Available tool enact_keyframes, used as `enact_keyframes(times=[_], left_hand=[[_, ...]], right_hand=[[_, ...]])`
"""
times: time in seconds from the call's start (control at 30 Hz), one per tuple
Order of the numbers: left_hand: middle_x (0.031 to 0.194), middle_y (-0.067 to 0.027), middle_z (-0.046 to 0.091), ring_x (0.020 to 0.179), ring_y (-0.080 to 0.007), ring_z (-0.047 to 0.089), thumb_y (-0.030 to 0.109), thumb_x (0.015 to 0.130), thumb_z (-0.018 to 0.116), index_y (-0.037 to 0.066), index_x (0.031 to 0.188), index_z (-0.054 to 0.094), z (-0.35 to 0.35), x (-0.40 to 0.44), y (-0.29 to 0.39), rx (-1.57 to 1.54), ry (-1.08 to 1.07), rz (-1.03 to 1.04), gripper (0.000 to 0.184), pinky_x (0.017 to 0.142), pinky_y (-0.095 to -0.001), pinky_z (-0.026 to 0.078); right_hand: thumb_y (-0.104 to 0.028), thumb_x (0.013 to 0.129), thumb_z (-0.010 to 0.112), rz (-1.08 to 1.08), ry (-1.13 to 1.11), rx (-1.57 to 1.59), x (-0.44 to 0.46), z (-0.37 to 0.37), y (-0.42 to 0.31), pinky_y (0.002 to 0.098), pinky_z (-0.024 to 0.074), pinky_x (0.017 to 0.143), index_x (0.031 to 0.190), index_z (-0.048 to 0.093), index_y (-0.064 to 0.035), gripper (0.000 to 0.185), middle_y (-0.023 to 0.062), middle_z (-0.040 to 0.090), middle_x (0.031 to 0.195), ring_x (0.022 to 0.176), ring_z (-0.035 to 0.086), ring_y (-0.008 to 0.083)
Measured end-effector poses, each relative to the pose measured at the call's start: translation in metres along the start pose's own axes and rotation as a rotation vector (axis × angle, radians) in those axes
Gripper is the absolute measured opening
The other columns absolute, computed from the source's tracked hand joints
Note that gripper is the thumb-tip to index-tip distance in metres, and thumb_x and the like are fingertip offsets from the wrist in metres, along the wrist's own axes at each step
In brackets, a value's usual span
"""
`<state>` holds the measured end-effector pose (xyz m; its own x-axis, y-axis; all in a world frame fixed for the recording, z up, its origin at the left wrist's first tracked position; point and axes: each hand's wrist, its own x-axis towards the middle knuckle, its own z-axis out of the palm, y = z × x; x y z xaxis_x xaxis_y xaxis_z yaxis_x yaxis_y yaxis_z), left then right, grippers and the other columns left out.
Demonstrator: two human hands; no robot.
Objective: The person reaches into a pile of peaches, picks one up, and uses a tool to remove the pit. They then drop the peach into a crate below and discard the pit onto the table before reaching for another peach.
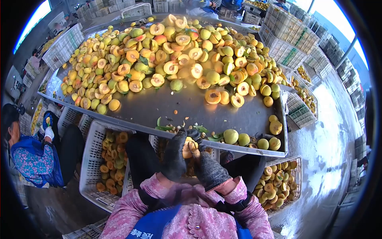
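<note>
Both my hands wear dark gloves and meet just over the table's near edge. My left hand [174, 153] is closed around one side of a yellow peach piece [190, 147]. From the right, my right hand [210, 169] closes on the same piece, with bare-looking fingertips over its front. Whether a tool is in either hand cannot be made out. Just beyond the hands, pits, scraps and green leaves [164, 127] lie along the edge of the metal table [147, 107]. Several whole green-yellow peaches [230, 136] rest right of them.
A large heap of halved and whole peaches [171, 67] covers the table's far part. Crates of peach halves stand below at left [89, 159] and right [298, 183]. A seated co-worker [34, 159] is at far left. Stacked crates [288, 30] rise at back right.
</note>
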<state>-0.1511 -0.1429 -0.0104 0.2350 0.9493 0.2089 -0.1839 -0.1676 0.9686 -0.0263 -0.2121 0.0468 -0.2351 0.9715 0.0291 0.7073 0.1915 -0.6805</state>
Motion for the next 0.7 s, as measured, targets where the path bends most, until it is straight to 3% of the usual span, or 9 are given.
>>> enact_keyframes(times=[0.2,0.33,0.43,0.47,0.57,0.7], left_hand=[[0.094,-0.0123,0.062,0.087,-0.0193,0.059,0.011,0.088,0.045,-0.002,0.101,0.055,0.004,0.007,0.012,-0.097,-0.025,-0.123,0.022,0.081,-0.0329,0.046],[0.097,-0.0138,0.062,0.089,-0.0215,0.059,0.013,0.085,0.05,-0.002,0.103,0.055,0.002,0.006,0.006,-0.153,0.002,-0.121,0.024,0.082,-0.0345,0.046],[0.098,-0.0151,0.061,0.091,-0.0273,0.059,0.014,0.08,0.056,-0.002,0.105,0.054,-0.01,0.008,0.023,0.518,-0.092,0.387,0.03,0.084,-0.0375,0.045],[0.098,-0.0154,0.061,0.091,-0.029,0.058,0.014,0.079,0.057,-0.002,0.106,0.053,-0.017,0.008,0.02,0.584,-0.147,0.395,0.032,0.084,-0.0384,0.045],[0.099,-0.0163,0.06,0.092,-0.0321,0.057,0.014,0.075,0.06,-0.001,0.108,0.053,-0.033,0.007,0.004,0.708,-0.287,0.386,0.037,0.085,-0.0401,0.044],[0.099,-0.0169,0.06,0.092,-0.03,0.058,0.014,0.075,0.061,0.0,0.106,0.055,-0.03,0.01,0.008,0.624,-0.367,0.23,0.035,0.083,-0.0381,0.046]], right_hand=[[-0.005,0.081,0.054,0.032,-0.045,0.132,-0.004,0.029,0.021,0.0388,0.0457,0.061,0.13,0.034,-0.0046,0.053,0.0163,0.054,0.081,0.071,0.056,0.0301],[-0.006,0.081,0.057,-0.048,-0.012,0.133,-0.009,0.043,0.031,0.0346,0.0457,0.064,0.113,0.044,-0.0018,0.036,0.0126,0.055,0.082,0.072,0.056,0.0266],[-0.008,0.08,0.06,0.04,-0.071,0.371,-0.004,0.03,0.024,0.0339,0.0456,0.066,0.107,0.045,-0.0012,0.031,0.0125,0.056,0.083,0.072,0.056,0.0269],[-0.008,0.079,0.061,0.088,-0.11,0.481,-0.002,0.028,0.024,0.0341,0.0456,0.066,0.106,0.046,-0.0011,0.031,0.0127,0.056,0.083,0.072,0.056,0.0272],[-0.01,0.077,0.063,0.081,-0.187,0.4,-0.004,0.043,0.041,0.0347,0.0449,0.066,0.104,0.046,-0.0022,0.032,0.0142,0.056,0.083,0.075,0.057,0.0285],[-0.011,0.078,0.062,-0.041,-0.347,0.056,-0.002,0.037,0.038,0.0345,0.0439,0.065,0.106,0.047,-0.0018,0.033,0.0139,0.056,0.083,0.075,0.057,0.0286]])
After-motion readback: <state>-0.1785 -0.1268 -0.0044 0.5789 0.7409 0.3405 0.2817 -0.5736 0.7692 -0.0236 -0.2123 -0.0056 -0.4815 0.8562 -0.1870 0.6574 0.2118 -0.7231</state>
